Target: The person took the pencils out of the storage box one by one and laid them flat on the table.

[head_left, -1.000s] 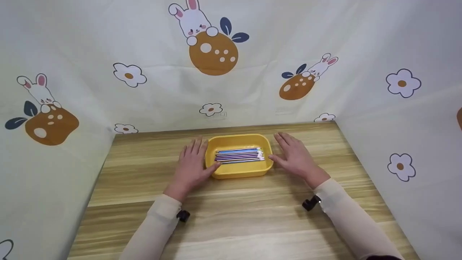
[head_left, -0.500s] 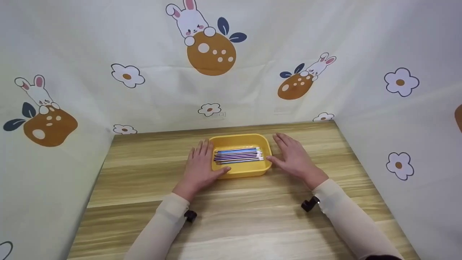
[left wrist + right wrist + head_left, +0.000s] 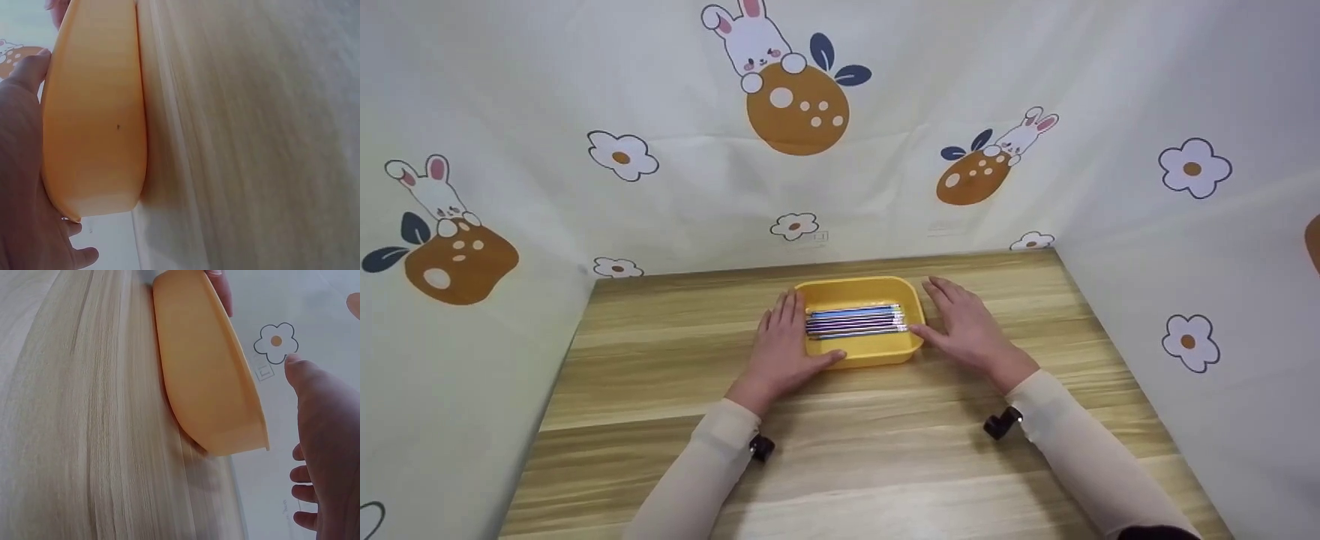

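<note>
A yellow plastic basin stands on the wooden table, holding several striped pencils laid side by side, eraser ends to the right. My left hand lies along the basin's left end, fingers fairly straight and thumb over the front rim. In the left wrist view, that hand touches the rim of the basin. At the right end is my right hand, fingers extended and thumb close to the rim. The right wrist view shows this hand apart from the basin. Both hold nothing.
Light cloth walls printed with rabbits and flowers enclose the table at the back and both sides. The basin stands near the table's back edge. A small black device sits on each sleeved wrist.
My left hand has moved right, onto the basin's left end, its thumb now over the front rim. My right hand has shifted slightly left. Basin and pencils stay nearly where they were.
</note>
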`<state>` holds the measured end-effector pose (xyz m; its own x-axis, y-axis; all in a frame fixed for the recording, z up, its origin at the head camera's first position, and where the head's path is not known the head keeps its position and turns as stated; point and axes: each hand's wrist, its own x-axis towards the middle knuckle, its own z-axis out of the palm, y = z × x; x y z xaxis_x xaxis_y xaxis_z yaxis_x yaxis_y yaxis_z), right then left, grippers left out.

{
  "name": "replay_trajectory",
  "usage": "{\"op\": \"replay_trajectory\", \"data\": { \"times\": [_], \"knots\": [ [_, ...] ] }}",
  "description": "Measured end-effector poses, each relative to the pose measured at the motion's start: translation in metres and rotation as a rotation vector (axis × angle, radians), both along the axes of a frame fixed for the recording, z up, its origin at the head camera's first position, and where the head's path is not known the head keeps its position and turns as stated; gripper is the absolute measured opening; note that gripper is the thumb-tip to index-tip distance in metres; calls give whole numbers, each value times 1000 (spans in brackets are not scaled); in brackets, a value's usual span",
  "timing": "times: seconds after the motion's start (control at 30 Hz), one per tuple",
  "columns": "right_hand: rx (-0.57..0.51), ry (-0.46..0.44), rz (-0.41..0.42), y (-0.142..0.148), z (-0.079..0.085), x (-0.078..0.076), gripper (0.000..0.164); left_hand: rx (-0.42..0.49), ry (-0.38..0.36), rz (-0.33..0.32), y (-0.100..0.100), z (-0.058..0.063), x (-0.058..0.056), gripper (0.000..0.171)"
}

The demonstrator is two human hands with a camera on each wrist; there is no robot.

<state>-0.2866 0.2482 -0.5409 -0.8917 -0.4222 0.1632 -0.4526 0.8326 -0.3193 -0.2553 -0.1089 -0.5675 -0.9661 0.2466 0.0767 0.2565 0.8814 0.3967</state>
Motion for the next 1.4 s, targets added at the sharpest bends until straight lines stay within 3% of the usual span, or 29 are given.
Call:
{"op": "replay_trajectory", "data": {
  "times": [0.17,0.33,0.5,0.77,1.17,1.4],
  "knots": [
    [-57,34,36,-11,2,-1,87,3,-3,-5,0,-2,-1,136],
    [-155,60,131,-31,8,-4,69,-8,0,-6,0,-3,-1,136],
    [-195,-50,268,-53,15,-9,49,-8,0,-7,0,-3,-1,136],
    [-92,-149,437,-79,15,-24,35,-13,23,-4,0,-3,-2,136],
    [-1,-240,456,-100,7,-41,32,18,3,-1,0,-3,-1,136],
    [22,-249,472,-106,0,-48,30,20,-17,4,1,-2,0,136]
  ]
}}
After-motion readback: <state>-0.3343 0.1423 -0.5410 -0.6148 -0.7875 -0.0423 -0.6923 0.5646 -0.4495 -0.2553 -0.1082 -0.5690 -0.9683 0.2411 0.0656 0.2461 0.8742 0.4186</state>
